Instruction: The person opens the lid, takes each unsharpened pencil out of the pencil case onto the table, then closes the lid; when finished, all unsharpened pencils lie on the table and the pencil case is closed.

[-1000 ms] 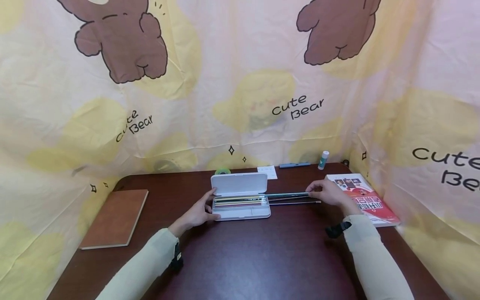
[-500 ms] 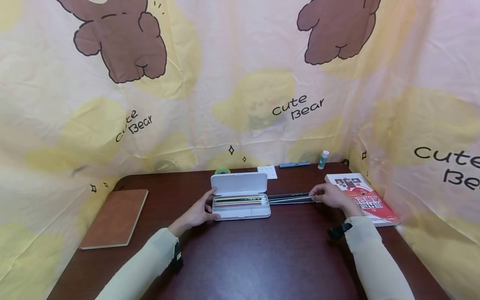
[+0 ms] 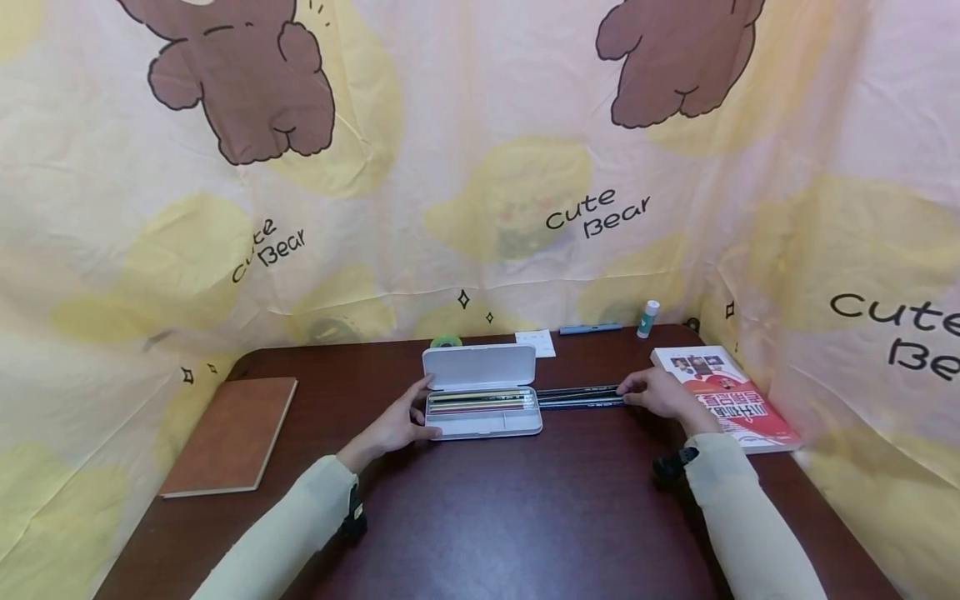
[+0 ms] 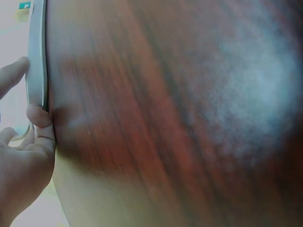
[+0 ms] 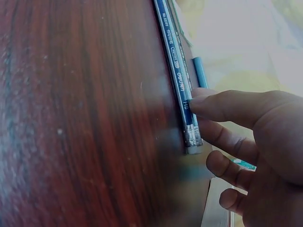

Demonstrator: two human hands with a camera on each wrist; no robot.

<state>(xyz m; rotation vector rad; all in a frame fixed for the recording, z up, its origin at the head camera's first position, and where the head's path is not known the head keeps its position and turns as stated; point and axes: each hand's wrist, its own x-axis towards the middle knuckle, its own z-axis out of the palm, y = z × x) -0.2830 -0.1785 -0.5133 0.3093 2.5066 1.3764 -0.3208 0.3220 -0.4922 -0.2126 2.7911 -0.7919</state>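
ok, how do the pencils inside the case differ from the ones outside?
Colour: the inside pencils include yellow and red; the outside pencils look dark, with blue showing.
Place: the inside pencils lie in the open white case; the outside pencils lie to its right.
Contact: the right hand pinches the outside pencils; no hand shows on the inside pencils.
Shared: both run roughly left to right.

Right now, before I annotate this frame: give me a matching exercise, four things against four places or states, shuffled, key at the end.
Things
1. Pencil case
2. Loose pencils
3. Brown notebook
4. Glue stick

Places or states
A. Standing upright near the back edge of the table
B. Touched by the right hand
C. Lid open, gripped by the left hand
D. Lying flat at the table's left side

Pairs: 1-C, 2-B, 3-D, 4-A
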